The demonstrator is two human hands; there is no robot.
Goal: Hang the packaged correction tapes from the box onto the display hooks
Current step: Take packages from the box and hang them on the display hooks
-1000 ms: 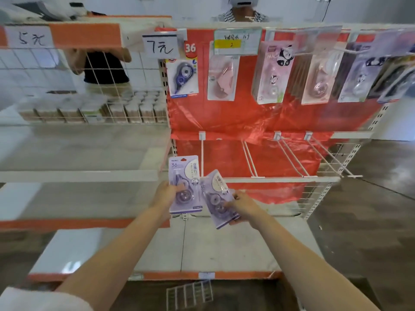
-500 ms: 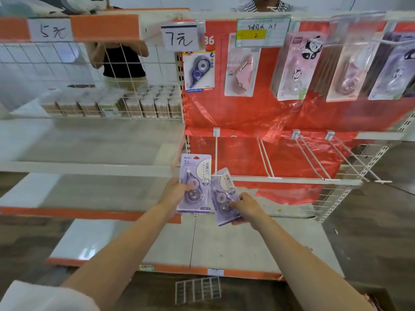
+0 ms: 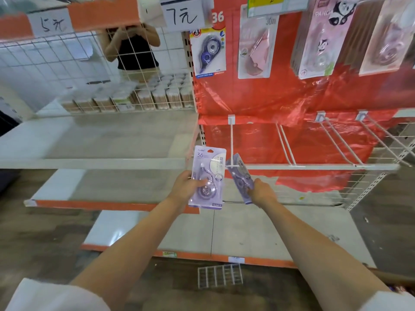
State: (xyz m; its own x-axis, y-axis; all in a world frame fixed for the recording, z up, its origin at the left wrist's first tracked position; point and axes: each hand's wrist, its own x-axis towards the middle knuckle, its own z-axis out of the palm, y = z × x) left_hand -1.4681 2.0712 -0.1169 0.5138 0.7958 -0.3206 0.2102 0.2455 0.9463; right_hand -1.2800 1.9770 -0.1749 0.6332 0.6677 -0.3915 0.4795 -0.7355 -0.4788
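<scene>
My left hand point(image 3: 186, 187) grips a lilac packaged correction tape point(image 3: 207, 176) marked 36, held upright and facing me. My right hand point(image 3: 261, 193) pinches the lower end of a second lilac pack point(image 3: 240, 176), tilted and turned nearly edge-on. The top of that pack is at the tip of the leftmost white display hook point(image 3: 231, 142), which sticks out from the red back panel. Whether the hook has entered the pack's hole I cannot tell. The box is not in view.
Three more bare white hooks point(image 3: 286, 144) project to the right. Blue, pink and panda tape packs point(image 3: 207, 53) hang on the upper row. A white wire basket of small boxes point(image 3: 143, 97) sits left. A person stands behind the mesh. A small wire grid point(image 3: 220, 276) lies on the floor.
The view has moved closer to the rack. My right hand has raised its pack and turned it edge-on up to the leftmost hook's tip. My left hand still holds its pack beside it.
</scene>
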